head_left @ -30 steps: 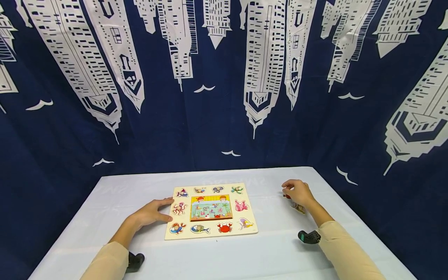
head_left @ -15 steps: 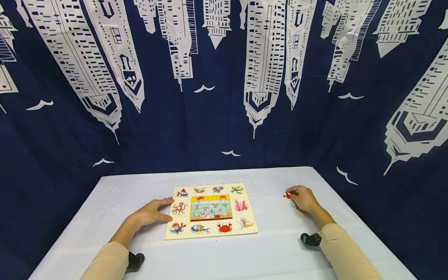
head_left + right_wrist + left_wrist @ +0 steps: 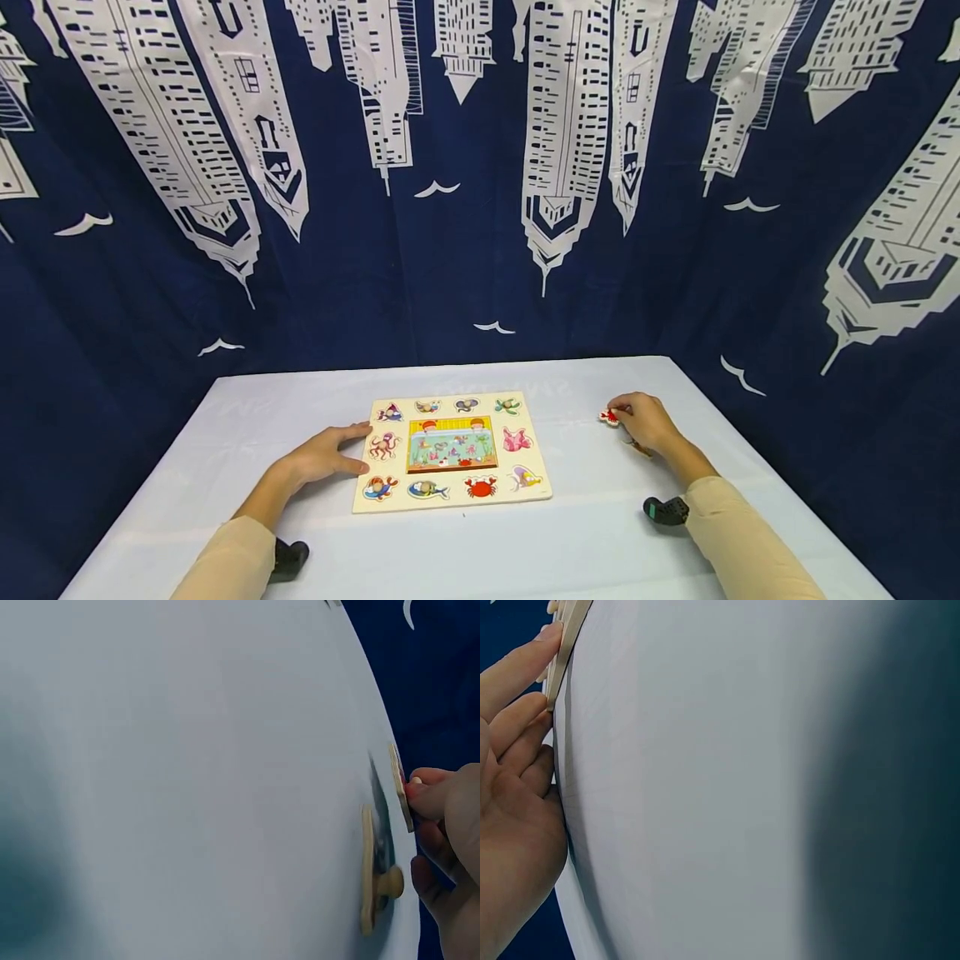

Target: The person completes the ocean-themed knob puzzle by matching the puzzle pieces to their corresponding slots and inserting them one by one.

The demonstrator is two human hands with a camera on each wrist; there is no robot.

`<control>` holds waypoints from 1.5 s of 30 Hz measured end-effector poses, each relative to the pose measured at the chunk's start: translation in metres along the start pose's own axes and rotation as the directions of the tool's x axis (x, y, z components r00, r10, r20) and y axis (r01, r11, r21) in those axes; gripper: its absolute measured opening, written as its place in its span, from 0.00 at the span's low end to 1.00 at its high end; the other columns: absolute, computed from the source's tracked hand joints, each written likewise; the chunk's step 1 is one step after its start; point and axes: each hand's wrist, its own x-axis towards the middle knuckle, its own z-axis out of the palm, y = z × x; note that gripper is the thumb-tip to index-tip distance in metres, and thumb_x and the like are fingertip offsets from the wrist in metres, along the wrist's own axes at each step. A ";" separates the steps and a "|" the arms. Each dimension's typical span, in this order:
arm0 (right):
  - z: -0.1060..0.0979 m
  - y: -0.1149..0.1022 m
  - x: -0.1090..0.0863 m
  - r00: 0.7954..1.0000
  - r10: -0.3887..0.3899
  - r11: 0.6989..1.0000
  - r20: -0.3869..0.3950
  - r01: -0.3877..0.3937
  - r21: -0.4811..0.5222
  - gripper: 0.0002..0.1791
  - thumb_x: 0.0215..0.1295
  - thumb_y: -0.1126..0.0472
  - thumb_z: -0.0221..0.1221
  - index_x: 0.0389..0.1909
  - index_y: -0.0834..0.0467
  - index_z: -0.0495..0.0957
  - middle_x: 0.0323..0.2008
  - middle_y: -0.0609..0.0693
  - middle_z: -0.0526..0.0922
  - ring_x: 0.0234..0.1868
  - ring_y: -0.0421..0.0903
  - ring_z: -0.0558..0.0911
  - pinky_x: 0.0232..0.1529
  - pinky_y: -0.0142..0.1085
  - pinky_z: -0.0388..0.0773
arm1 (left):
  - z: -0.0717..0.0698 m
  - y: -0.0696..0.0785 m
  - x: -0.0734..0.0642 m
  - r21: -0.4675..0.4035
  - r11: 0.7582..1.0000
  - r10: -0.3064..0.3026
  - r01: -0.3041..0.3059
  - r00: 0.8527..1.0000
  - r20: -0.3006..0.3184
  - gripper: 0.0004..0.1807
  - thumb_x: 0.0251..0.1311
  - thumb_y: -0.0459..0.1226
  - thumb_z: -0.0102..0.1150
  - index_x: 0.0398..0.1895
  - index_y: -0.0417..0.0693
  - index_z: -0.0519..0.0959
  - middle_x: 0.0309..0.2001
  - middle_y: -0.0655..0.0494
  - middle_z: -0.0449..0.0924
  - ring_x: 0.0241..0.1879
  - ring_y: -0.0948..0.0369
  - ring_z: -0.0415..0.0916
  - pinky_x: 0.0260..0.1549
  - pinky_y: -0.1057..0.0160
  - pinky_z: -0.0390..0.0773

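My left hand [image 3: 322,454] rests against the left edge of a wooden knob puzzle board [image 3: 401,504], thumb and fingers spread along it. In the left wrist view, the fingertips touch the edge of the board [image 3: 568,645]. Over on the right, my right hand [image 3: 647,421] pinches a small red puzzle piece [image 3: 607,417] by its knob. The right wrist view shows this piece [image 3: 400,787] edge-on, standing off the white table. Beneath that hand lies another knobbed puzzle piece [image 3: 367,870], mostly hidden in the head view.
The board carries several sea-animal shapes around a fish-tank picture [image 3: 452,446]; some have knobs. A white cloth covers the table [image 3: 525,550]. A dark blue curtain [image 3: 420,283] with white buildings hangs behind. Black devices [image 3: 666,511] sit at both wrists.
My right hand came down, took hold of the red puzzle piece by its knob and shifted it slightly left and up. The left hand and the board have stayed in place.
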 end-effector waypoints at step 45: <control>0.022 -0.122 -0.006 0.949 -0.308 0.951 0.066 0.307 0.021 0.07 0.63 0.71 0.68 0.38 0.57 0.90 0.29 0.39 0.84 0.31 0.38 0.76 0.35 0.37 0.76 | 0.001 -0.002 -0.001 -0.022 1.000 -0.005 0.004 1.000 -0.005 0.47 0.48 0.40 0.81 0.74 0.41 0.71 0.78 0.39 0.57 0.77 0.35 0.46 0.71 0.30 0.45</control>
